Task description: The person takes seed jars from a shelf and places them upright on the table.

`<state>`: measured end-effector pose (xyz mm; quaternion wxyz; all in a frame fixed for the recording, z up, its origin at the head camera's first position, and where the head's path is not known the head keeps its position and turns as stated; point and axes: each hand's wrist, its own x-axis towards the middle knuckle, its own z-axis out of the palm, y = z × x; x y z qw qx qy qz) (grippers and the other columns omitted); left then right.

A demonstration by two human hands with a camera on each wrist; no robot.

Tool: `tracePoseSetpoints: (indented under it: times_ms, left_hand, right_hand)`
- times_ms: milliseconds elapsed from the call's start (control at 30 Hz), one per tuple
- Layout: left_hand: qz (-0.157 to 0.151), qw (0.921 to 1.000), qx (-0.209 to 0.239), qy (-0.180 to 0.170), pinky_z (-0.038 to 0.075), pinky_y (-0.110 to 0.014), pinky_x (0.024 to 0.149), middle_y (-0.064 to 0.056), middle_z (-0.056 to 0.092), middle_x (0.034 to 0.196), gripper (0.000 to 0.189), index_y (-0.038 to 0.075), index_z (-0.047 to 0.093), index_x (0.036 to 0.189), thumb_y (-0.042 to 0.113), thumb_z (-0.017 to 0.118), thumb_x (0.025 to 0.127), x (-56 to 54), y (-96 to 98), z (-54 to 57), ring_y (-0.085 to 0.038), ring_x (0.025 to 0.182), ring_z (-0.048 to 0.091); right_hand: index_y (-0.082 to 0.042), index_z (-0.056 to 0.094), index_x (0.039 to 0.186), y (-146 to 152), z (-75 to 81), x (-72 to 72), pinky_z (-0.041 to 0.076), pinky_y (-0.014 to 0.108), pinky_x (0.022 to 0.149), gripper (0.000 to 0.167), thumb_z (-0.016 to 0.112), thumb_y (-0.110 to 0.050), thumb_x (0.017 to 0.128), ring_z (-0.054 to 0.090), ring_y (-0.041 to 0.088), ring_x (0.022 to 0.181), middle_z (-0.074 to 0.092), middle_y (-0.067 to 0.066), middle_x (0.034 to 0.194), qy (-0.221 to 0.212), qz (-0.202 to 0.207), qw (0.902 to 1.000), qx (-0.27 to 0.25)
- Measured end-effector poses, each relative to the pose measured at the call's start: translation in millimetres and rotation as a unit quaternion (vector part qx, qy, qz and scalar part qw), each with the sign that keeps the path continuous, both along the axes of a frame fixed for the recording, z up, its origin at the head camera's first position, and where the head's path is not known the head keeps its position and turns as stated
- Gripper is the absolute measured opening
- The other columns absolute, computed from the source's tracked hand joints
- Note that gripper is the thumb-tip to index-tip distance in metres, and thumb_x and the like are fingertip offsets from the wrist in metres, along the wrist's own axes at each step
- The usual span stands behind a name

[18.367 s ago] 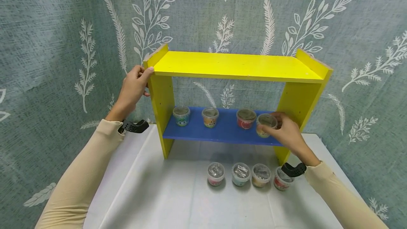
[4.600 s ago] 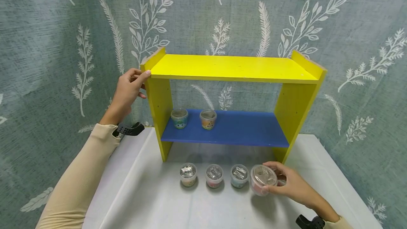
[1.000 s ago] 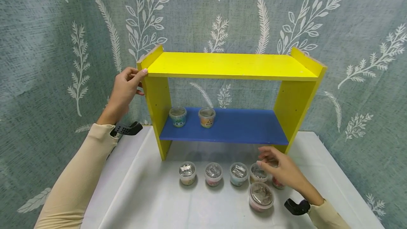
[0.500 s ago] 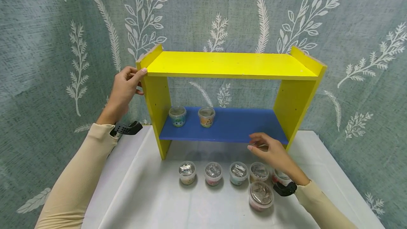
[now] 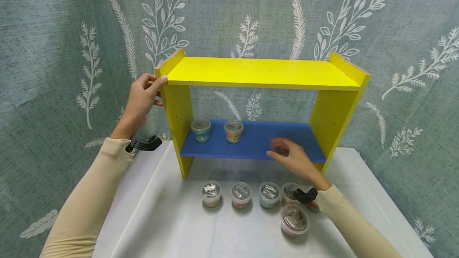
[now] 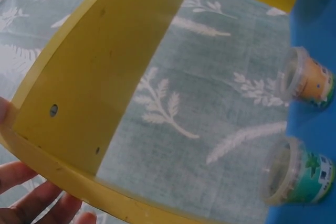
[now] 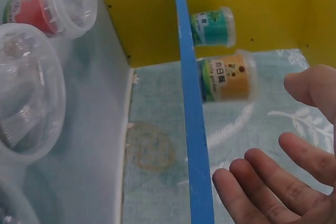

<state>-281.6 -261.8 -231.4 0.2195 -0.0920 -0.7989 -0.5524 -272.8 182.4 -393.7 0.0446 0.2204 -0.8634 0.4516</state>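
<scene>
My left hand point(image 5: 140, 94) grips the upper left corner of a yellow shelf unit point(image 5: 258, 73), thumb on the front and fingers behind the side panel. Two small plastic tubs stand on its blue board point(image 5: 258, 138): a green-labelled tub point(image 5: 201, 130) near the left side and an orange-labelled tub point(image 5: 234, 131) right of it. My right hand point(image 5: 295, 158) holds nothing and hovers at the blue board's front edge, fingers loosely bent and apart, right of the orange tub. In the right wrist view the orange-labelled tub point(image 7: 226, 80) lies beyond the thumb and fingers.
On the white table point(image 5: 172, 222) before the unit is a row of lidded tubs, including a yellowish tub point(image 5: 211, 194), a pink tub point(image 5: 241, 195) and a teal tub point(image 5: 269, 195). A bigger tub point(image 5: 295, 221) stands nearer. My right wrist partly covers a red tub point(image 5: 314, 206).
Two tubs have left the blue board's right part since the oldest frame. The bigger tub was set down on the table. My right hand then rose leftward to the board; my left hand kept its grip.
</scene>
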Motion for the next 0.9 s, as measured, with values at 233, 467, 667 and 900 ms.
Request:
tracePoseSetpoints:
  times_ms: [233,467,667,900]
  left_hand:
    - [0.0,1.0,-0.002,0.001,0.056,-0.028,0.068,-0.004,0.059,0.11,0.046,0.016,0.058,0.119,0.057,0.06,0.1,0.2,1.7,0.8,-0.021,0.095,0.057]
    - [0.004,1.0,0.001,-0.005,0.056,-0.025,0.067,-0.003,0.059,0.111,0.044,0.016,0.058,0.119,0.056,0.059,0.1,0.4,0.9,0.3,-0.02,0.096,0.057]
    - [0.001,1.0,0.002,-0.005,0.056,-0.026,0.067,-0.003,0.059,0.11,0.044,0.016,0.058,0.118,0.056,0.06,0.1,-0.8,-0.2,-0.1,-0.02,0.095,0.057]
    - [-0.004,1.0,0.002,-0.001,0.057,-0.026,0.066,-0.004,0.059,0.111,0.044,0.016,0.057,0.118,0.056,0.06,0.1,-2.3,-2.0,-0.7,-0.021,0.096,0.057]
  right_hand:
    - [-0.017,0.056,0.145,-16.0,1.8,-14.6,0.052,0.048,0.099,0.064,0.075,-0.049,0.093,0.063,0.025,0.116,0.061,0.01,0.136,0.001,0.006,0.9999,-0.014]
    - [-0.011,0.054,0.146,-34.9,0.7,-28.5,0.053,0.047,0.099,0.069,0.078,-0.046,0.092,0.062,0.027,0.118,0.061,0.011,0.137,-0.004,0.012,0.9996,-0.024]
    - [-0.013,0.049,0.15,-49.6,3.5,-38.4,0.053,0.049,0.097,0.077,0.076,-0.053,0.09,0.059,0.028,0.123,0.057,0.009,0.141,-0.017,0.005,0.9997,-0.014]
    - [-0.018,0.043,0.155,-64.9,6.4,-51.8,0.052,0.051,0.097,0.083,0.077,-0.056,0.089,0.056,0.028,0.127,0.053,0.006,0.147,-0.036,0.01,0.9991,-0.02]
